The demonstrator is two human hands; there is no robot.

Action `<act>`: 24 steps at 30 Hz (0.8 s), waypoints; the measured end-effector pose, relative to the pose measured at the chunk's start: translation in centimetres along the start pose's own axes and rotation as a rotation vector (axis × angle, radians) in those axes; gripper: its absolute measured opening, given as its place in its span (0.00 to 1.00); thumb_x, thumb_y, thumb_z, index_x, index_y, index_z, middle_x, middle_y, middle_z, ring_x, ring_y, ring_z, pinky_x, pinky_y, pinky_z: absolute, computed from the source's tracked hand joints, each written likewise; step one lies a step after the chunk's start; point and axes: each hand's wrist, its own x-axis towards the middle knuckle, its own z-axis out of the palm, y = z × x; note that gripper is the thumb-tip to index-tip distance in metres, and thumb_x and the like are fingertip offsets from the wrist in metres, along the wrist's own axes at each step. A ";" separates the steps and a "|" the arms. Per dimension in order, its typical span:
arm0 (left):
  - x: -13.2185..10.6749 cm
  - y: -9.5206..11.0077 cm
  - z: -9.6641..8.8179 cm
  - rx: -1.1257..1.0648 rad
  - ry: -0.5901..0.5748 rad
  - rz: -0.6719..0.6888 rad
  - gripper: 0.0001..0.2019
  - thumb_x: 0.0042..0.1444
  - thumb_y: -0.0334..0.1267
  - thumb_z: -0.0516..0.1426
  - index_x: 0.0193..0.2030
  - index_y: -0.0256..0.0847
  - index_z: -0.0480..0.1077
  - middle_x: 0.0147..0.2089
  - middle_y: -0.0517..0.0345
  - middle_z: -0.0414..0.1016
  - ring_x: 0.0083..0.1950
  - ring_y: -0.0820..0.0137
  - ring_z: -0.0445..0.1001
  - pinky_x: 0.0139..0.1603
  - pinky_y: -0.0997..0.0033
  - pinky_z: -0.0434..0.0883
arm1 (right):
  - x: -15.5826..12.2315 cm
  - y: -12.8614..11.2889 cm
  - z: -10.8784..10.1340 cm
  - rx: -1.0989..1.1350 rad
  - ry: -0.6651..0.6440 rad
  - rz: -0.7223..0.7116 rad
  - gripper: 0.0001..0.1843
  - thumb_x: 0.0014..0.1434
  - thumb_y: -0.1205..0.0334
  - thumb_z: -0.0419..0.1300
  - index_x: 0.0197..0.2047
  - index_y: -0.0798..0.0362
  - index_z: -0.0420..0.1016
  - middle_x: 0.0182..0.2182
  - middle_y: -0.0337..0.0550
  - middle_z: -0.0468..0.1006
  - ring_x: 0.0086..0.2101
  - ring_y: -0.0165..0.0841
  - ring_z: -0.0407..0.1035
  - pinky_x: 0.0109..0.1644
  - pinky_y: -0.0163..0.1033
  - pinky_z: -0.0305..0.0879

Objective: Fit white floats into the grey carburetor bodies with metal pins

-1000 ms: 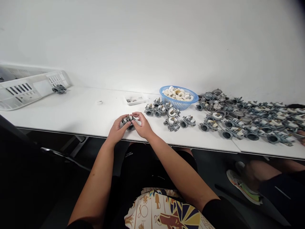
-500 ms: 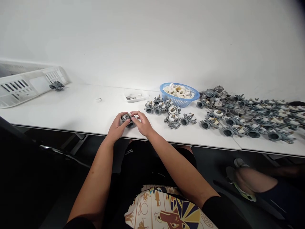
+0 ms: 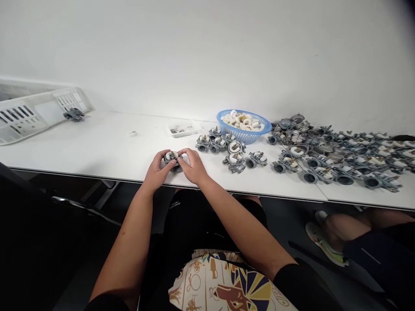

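Note:
Near the table's front edge, my left hand [image 3: 158, 169] and my right hand [image 3: 193, 166] hold a grey metal carburetor body [image 3: 176, 168] between them. A white ring-shaped float [image 3: 170, 155] sits on top of it. The left fingers close round its left side; the right thumb and fingers press at its right side. Fingers partly hide the body. To the right, several similar carburetor bodies [image 3: 234, 160] with white floats stand in a loose group. Behind them, a blue basket [image 3: 266, 128] holds many white floats [image 3: 242, 121].
A shallow white tray [image 3: 182, 134] holds small metal pins. One small white part [image 3: 132, 134] lies left of it. At far left are a white crate [image 3: 42, 108] and another grey carburetor body [image 3: 74, 114]. Carburetors crowd the right side. A person's leg [image 3: 337, 229] shows at lower right.
My fingers have shifted off the top of the carburetor, so its white float shows more. Both hands stay on it. The person's leg at right has moved.

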 end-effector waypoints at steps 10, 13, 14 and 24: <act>0.3 0.4 0.4 -0.124 0.058 -0.063 0.28 0.52 0.52 0.66 0.57 0.39 0.75 0.58 0.46 0.77 0.60 0.55 0.74 0.66 0.52 0.67 | 0.0 0.8 0.6 0.229 -0.148 0.158 0.24 0.65 0.47 0.59 0.60 0.47 0.63 0.63 0.48 0.69 0.65 0.40 0.62 0.66 0.49 0.61; 0.3 0.5 0.7 -0.078 0.073 -0.044 0.28 0.54 0.52 0.64 0.59 0.40 0.73 0.58 0.46 0.77 0.59 0.55 0.74 0.64 0.52 0.68 | 0.0 0.7 0.6 0.287 -0.145 0.188 0.24 0.64 0.47 0.61 0.59 0.47 0.63 0.64 0.48 0.68 0.66 0.40 0.61 0.67 0.48 0.61; 0.2 0.6 0.7 -0.043 0.070 -0.037 0.28 0.55 0.52 0.63 0.59 0.41 0.73 0.59 0.47 0.77 0.59 0.55 0.74 0.64 0.52 0.68 | 0.0 0.6 0.6 0.288 -0.141 0.188 0.23 0.64 0.48 0.61 0.57 0.47 0.64 0.63 0.48 0.69 0.66 0.40 0.61 0.66 0.48 0.62; -0.5 1.0 0.2 0.209 -0.001 0.093 0.27 0.62 0.52 0.57 0.65 0.43 0.67 0.70 0.45 0.66 0.73 0.55 0.60 0.74 0.50 0.56 | 0.2 1.3 0.7 0.405 -0.177 0.225 0.17 0.61 0.57 0.61 0.52 0.47 0.65 0.57 0.45 0.75 0.62 0.39 0.66 0.63 0.48 0.64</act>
